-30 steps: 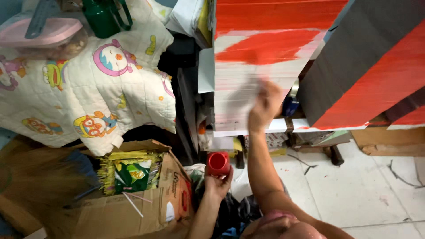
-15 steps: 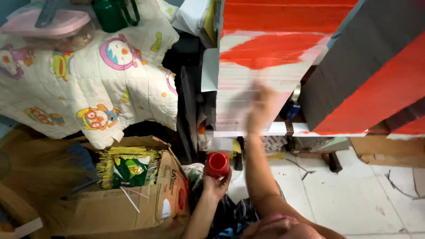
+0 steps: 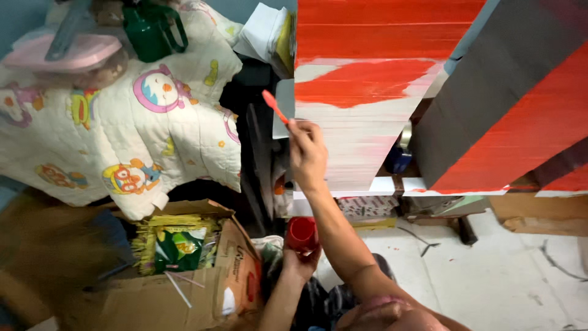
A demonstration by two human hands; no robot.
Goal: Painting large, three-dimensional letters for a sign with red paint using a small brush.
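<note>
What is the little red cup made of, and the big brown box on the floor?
The red cup, held in the left hand, looks like smooth plastic: its rim shines a little, though paint may coat it. The brown box looks like cardboard: dull tan, with bent, creased flaps. The brush handle in the right hand seems plastic too, but it is too small to be sure.

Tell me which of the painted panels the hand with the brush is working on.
The right hand is at the near panel, red above and still whitish below; the slanted grey-and-red panel to its right is untouched.
</note>
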